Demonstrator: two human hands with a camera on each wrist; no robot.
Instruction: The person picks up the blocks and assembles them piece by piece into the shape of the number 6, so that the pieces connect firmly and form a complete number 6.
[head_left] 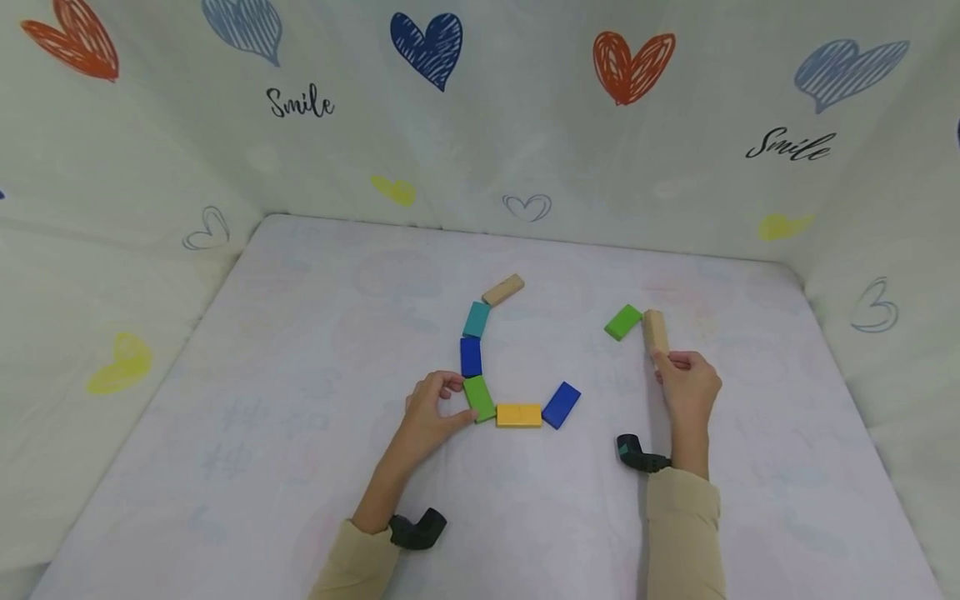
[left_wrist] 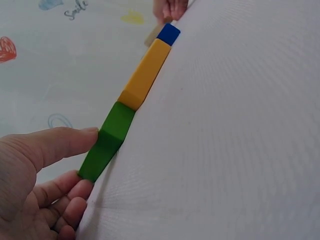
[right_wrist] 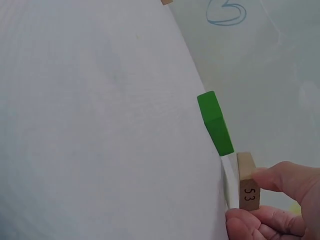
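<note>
My left hand point(head_left: 431, 410) spans the outer side of a green block point(head_left: 480, 398), its thumb at one end and its fingertips at the other. That block lies in a curved row with a dark blue block point(head_left: 471, 357), a teal block point(head_left: 476, 319) and a plain wooden block point(head_left: 503, 290) leading away, and a yellow block point(head_left: 519, 416) and another blue block point(head_left: 561, 405) to the right. My right hand point(head_left: 688, 387) pinches a wooden block point(right_wrist: 248, 182) numbered 53 between thumb and fingers. Beside its far end lies a second green block point(head_left: 623, 322).
The blocks are on a table covered with a white cloth point(head_left: 300, 283). Behind and at the sides hangs a pale curtain point(head_left: 525, 133) printed with hearts and "Smile". Dark wrist cameras point(head_left: 417, 529) stick out from both wrists, low over the cloth.
</note>
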